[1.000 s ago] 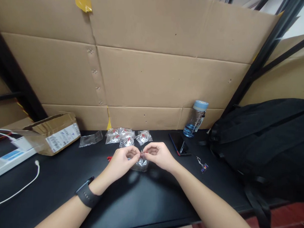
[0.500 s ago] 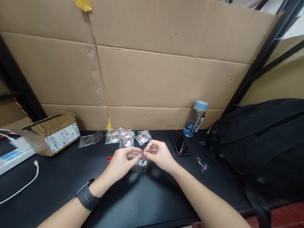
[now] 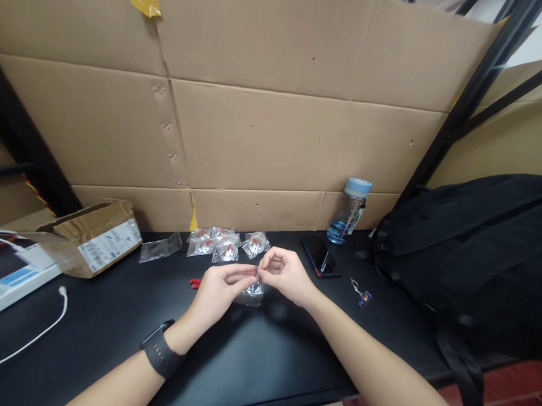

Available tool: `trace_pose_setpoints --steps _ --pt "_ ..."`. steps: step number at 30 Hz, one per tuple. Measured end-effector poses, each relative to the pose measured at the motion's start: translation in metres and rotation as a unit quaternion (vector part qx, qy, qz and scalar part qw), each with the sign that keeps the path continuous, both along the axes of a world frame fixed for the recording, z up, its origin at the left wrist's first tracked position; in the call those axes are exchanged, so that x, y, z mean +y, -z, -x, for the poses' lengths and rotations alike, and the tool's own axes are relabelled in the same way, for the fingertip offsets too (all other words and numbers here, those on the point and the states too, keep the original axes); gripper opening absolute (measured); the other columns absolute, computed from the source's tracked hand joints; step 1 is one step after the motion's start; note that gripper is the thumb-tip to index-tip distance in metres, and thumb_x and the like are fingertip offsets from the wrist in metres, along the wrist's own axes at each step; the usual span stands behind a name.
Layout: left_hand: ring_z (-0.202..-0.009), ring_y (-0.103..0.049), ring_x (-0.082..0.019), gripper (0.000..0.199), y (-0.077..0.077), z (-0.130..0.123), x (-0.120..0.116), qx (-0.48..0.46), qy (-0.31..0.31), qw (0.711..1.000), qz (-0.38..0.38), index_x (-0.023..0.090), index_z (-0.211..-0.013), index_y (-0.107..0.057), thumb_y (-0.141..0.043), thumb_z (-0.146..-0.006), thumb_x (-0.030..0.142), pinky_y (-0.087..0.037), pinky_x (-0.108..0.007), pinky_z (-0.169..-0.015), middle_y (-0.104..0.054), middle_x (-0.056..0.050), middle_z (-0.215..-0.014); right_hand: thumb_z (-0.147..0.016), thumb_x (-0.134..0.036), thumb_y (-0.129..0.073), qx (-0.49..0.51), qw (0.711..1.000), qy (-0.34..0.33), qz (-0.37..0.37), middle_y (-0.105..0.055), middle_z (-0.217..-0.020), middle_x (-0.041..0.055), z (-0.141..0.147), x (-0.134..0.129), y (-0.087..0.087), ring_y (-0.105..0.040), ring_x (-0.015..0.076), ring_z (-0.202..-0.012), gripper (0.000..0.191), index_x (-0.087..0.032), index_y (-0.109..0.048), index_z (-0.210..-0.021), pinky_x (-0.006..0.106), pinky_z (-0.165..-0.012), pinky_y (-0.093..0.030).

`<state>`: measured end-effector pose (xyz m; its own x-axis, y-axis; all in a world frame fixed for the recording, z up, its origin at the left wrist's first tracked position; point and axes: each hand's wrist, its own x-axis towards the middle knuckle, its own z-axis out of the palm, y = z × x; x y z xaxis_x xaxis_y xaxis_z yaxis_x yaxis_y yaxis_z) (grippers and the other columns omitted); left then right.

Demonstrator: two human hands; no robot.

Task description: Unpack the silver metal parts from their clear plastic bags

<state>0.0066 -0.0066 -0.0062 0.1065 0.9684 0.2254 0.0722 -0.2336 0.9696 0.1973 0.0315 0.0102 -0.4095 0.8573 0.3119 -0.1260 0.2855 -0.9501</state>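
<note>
My left hand (image 3: 226,289) and my right hand (image 3: 287,277) meet in front of me, fingertips together. Both pinch a thin silvery disc (image 3: 258,272) seen edge-on; a speck of red shows by the right fingertips, and most of the disc is hidden. Just below the fingers lies a crinkled clear plastic bag (image 3: 252,294), partly covered by my left hand. Some red cord-like pieces (image 3: 196,283) rest left of my left hand. Beyond the hands are several clear packets (image 3: 225,250) holding silvery round discs with red bits, with one more packet (image 3: 255,244) slightly apart.
An empty clear bag (image 3: 161,248) lies beside an open cardboard box (image 3: 98,238). At left are a power strip (image 3: 23,277) and white cable (image 3: 37,337). A phone (image 3: 321,256), water bottle (image 3: 348,211), keychain (image 3: 362,294) and black backpack (image 3: 469,257) stand or lie to the right.
Both hands have shifted very slightly to the right with the disc between them. A bit of red now shows at the right fingertips.
</note>
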Motion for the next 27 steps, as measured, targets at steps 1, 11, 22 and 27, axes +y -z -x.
trace_pose_setpoints --steps 1,11,22,27 --pt "-0.099 -0.077 -0.031 0.034 0.0002 -0.0008 -0.0001 -0.003 -0.001 1.000 0.003 0.015 -0.104 -0.080 -0.084 -0.078 0.037 -0.063 -0.040 -0.094 -0.081 -0.010 -0.103 -0.068 -0.023 -0.085 -0.001 1.000 -0.003 -0.004 -0.067 -0.077 0.0002 0.0000 0.0000 0.0000 -0.065 0.0139 -0.070 0.026 -0.018 -0.061 -0.076 0.027 -0.070 -0.056" --pt "-0.102 -0.077 -0.032 0.039 -0.0009 -0.0040 -0.0028 -0.036 -0.013 0.999 0.004 0.014 -0.105 -0.079 -0.087 -0.075 0.036 -0.062 -0.042 -0.097 -0.081 -0.010 -0.105 -0.071 -0.017 -0.078 -0.004 1.000 -0.028 -0.014 -0.065 -0.079 -0.0003 -0.0026 -0.0012 -0.0016 -0.063 0.0120 -0.069 0.018 -0.017 -0.061 -0.077 0.025 -0.067 -0.052" --pt "-0.098 -0.078 -0.029 0.030 -0.0035 -0.0070 -0.0067 -0.077 -0.031 0.996 -0.013 0.016 -0.102 -0.081 -0.085 -0.077 0.032 -0.064 -0.036 -0.093 -0.081 -0.008 -0.101 -0.066 -0.021 -0.089 0.017 1.000 -0.008 -0.011 -0.069 -0.079 0.0013 -0.0023 -0.0013 -0.0043 -0.066 0.0150 -0.074 0.028 -0.017 -0.064 -0.076 0.028 -0.073 -0.055" --pt "-0.097 -0.078 -0.029 0.026 -0.0071 -0.0071 -0.0078 -0.088 -0.042 0.995 -0.024 0.016 -0.098 -0.082 -0.086 -0.076 0.030 -0.064 -0.036 -0.092 -0.082 -0.008 -0.101 -0.065 -0.023 -0.092 0.042 0.999 -0.021 0.019 -0.069 -0.076 0.0010 -0.0006 -0.0037 -0.0048 -0.067 0.0149 -0.073 0.029 -0.016 -0.066 -0.075 0.027 -0.072 -0.055"
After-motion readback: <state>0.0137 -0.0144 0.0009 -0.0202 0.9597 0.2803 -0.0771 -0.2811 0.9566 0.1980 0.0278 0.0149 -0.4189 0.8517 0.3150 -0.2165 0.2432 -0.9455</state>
